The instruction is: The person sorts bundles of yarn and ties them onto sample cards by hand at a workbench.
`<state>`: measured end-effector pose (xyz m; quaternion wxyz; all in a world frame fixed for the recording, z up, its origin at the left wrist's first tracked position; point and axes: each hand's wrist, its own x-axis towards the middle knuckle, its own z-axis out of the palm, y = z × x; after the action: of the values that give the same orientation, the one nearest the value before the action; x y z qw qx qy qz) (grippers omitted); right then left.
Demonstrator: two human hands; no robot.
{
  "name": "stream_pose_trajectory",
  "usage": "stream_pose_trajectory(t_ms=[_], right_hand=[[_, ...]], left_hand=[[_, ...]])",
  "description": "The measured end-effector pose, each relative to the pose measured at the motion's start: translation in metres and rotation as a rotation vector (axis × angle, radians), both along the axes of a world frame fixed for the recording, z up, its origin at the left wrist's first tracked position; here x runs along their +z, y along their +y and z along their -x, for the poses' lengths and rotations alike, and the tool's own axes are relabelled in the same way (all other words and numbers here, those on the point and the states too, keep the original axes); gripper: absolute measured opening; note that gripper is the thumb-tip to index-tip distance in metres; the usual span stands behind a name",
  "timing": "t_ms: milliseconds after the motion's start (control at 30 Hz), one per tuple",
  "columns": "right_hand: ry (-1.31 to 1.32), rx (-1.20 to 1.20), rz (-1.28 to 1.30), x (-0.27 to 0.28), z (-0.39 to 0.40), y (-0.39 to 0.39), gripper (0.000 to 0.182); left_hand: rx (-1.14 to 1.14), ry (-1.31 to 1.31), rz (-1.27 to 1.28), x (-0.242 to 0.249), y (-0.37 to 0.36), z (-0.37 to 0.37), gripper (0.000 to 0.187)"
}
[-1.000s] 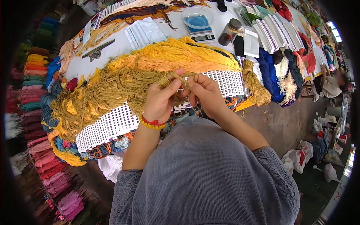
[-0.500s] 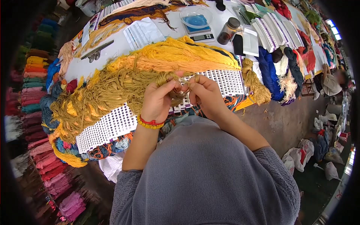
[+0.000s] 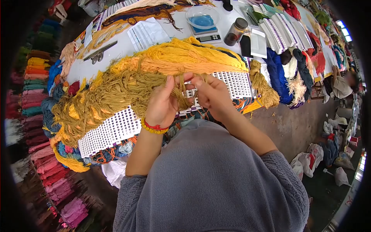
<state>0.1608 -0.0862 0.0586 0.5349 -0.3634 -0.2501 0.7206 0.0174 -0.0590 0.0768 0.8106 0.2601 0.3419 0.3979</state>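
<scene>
A thick mass of olive-gold thread (image 3: 116, 91) lies across the table in front of me. My left hand (image 3: 164, 98), with red and yellow bracelets at the wrist, is closed around a looped bundle of this thread (image 3: 180, 96), its thumb pointing up. Beside it, my right hand (image 3: 213, 94) pinches strands of the same thread; its fingertips are partly hidden. Beneath both hands are white cards with rows of holes (image 3: 237, 85), and more such cards (image 3: 110, 131) show at lower left. Yellow and peach thread (image 3: 177, 56) lies behind.
A digital scale (image 3: 208, 38) bearing a clear bowl stands at the back, next to a dark-lidded jar (image 3: 235, 32). Scissors (image 3: 96, 56) and a printed sheet (image 3: 147, 34) lie at left. Blue skeins (image 3: 275, 77) hang at the right edge. Another person (image 3: 342, 86) is at far right.
My left hand has opened out somewhat, its thumb now raised, and the thread loop spreads below its fingers. The right hand has turned slightly, still pinching thread.
</scene>
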Motion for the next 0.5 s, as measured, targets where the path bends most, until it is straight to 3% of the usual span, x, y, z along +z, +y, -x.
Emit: stream_pose_trajectory(t_ms=[33, 100, 167, 500], right_hand=[[-0.218, -0.047, 0.001, 0.002, 0.004, -0.001, 0.023], [-0.203, -0.052, 0.046, -0.002, 0.006, -0.003, 0.019], [-0.387, 0.017, -0.061, -0.005, 0.008, -0.003, 0.014], [-0.348, 0.013, -0.054, -0.006, 0.005, -0.003, 0.011]], left_hand=[[-0.024, 0.010, -0.021, -0.001, 0.000, -0.001, 0.044], [-0.048, 0.021, -0.042, -0.008, 0.000, 0.001, 0.046], [-0.124, 0.104, -0.140, -0.015, 0.003, 0.003, 0.046], [0.062, -0.007, -0.037, -0.011, 0.002, 0.000, 0.036]])
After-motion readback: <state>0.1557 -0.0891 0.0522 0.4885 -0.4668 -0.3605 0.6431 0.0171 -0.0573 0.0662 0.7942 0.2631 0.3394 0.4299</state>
